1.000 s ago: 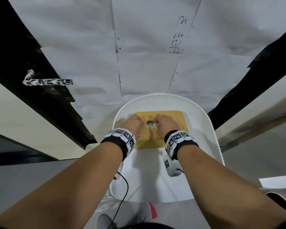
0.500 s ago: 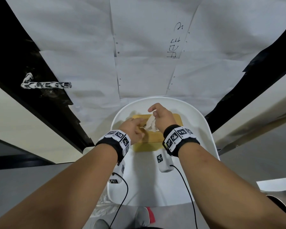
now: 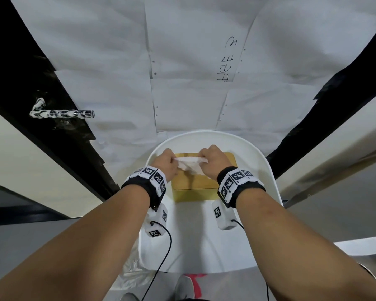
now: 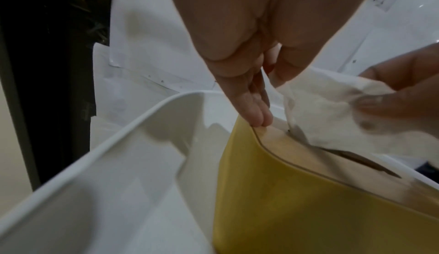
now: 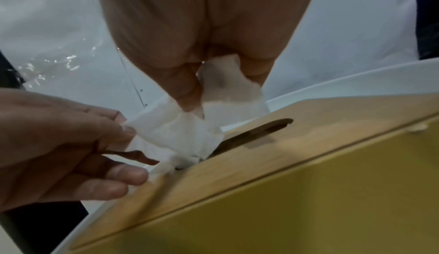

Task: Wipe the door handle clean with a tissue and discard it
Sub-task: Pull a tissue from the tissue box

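A white tissue point(image 3: 190, 164) is stretched between my two hands just above a yellow tissue box point(image 3: 195, 187) with a wooden lid. My left hand point(image 3: 173, 160) pinches its left edge and my right hand point(image 3: 204, 159) pinches its right part. In the right wrist view the tissue point(image 5: 180, 130) still runs down into the lid's slot point(image 5: 256, 132). In the left wrist view my left fingers point(image 4: 256, 111) hang over the box corner point(image 4: 297, 201). The door handle point(image 3: 61, 114), smeared with white, sticks out far to the left at about head-view mid height, away from both hands.
The box stands on a white chair point(image 3: 269, 170) pushed against a door covered in white paper sheets point(image 3: 182, 83). Black frame strips run on both sides. A clear plastic bag point(image 3: 135, 272) lies on the floor left of the chair, near my shoes point(image 3: 182, 287).
My right hand pulled the tissue up out of the slot. My left hand left the box lid and took hold of the tissue's left edge, and the hands spread it apart.
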Motion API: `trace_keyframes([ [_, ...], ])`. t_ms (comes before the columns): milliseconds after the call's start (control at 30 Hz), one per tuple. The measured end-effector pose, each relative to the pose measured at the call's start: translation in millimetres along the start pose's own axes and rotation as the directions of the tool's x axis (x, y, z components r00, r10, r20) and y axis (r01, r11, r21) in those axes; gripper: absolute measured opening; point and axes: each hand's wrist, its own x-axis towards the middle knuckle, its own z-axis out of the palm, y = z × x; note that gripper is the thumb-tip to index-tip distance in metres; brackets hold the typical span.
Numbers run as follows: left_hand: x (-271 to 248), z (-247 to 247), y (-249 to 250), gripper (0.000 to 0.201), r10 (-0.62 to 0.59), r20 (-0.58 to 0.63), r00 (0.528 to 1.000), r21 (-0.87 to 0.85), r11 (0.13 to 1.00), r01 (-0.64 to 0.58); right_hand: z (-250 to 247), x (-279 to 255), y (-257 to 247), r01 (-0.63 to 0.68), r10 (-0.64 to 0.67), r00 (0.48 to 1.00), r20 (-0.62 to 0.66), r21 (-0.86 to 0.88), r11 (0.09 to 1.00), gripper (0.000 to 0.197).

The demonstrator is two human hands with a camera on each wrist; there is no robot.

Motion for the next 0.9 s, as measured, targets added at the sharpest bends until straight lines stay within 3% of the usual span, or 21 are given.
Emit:
trace_keyframes([
  [133, -7, -14, 3, 0.016, -0.02, -0.087, 0.996, 0.042, 0.999, 0.024, -2, -1, -7, 0.003, -0.003, 1.0, -0.013, -0.018, 1.0, 0.024],
  [333, -19, -26, 9, 0.02, 0.013, -0.203, 0.979, 0.022, 1.0, -0.009, -6, -4, -20, 0.014, -0.012, 1.0, -0.014, 0.135, 0.991, 0.012],
  [433, -23, -35, 8, 0.019, 0.018, -0.215, 0.976, -0.037, 0.999, -0.027, -4, -3, -34, 0.027, -0.025, 1.0, -0.012, 0.18, 0.983, 0.018],
  [567, -28, -47, 5, 0.023, -0.001, -0.22, 0.975, -0.029, 1.0, -0.006, -1, 0, -47, 0.061, -0.059, 0.998, -0.025, 0.11, 0.992, 0.019],
  [733, -35, -62, 2, 0.013, -0.011, -0.277, 0.961, -0.041, 0.999, 0.0, 7, 2, -63, 0.091, -0.088, 0.995, -0.036, 0.102, 0.991, 0.017],
  [900, -44, -80, -4, 0.018, -0.026, -0.342, 0.939, -0.042, 0.999, 0.013, 12, -1, -87, 0.102, -0.094, 0.994, -0.061, 0.136, 0.985, 0.017],
])
